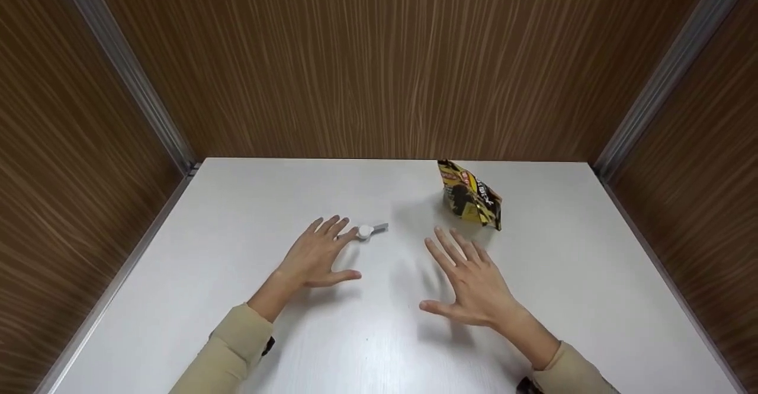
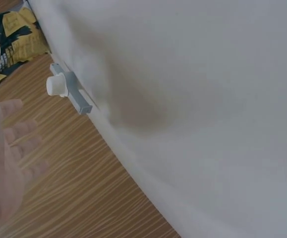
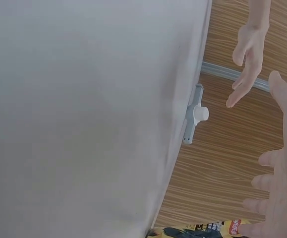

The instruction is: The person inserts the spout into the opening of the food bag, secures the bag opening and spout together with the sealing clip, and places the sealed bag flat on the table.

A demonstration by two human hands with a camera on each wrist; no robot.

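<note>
Beige sleeves (image 1: 237, 346) at the near edge, one on each forearm, both reaching forward over the white tabletop (image 1: 592, 299).

Left hand (image 1: 317, 255) flat and low over the tabletop, palm down, fingers straight and spread, grip loose and holding nothing. Fingertips right at a small white knob on a grey bar (image 1: 370, 230); touching or a hair short of it, cannot tell from above. Same small piece seen from the left wrist (image 2: 66, 89), lying on the tabletop with the white cap standing up off the grey strip, fingers (image 2: 14, 134) near but blurred. Seen again from the right wrist (image 3: 195, 116), lying alone with the left hand (image 3: 247, 64) hanging just beyond it, fingers extended.

Right hand (image 1: 474, 281) likewise palm down, fingers fanned, thumb out to the side, grip relaxed and empty. Hovering or resting between the small piece and a yellow and black snack bag (image 1: 471, 195); apart from both, nearer the bag.

Snack bag standing crumpled toward the far right of the tabletop, close to the back wall, its lower corner pointing at the right hand. Small piece left of centre, well apart from the bag.

Wood-grain walls (image 1: 379, 62) on three sides, with grey metal strips (image 1: 657, 86) in the corners.
</note>
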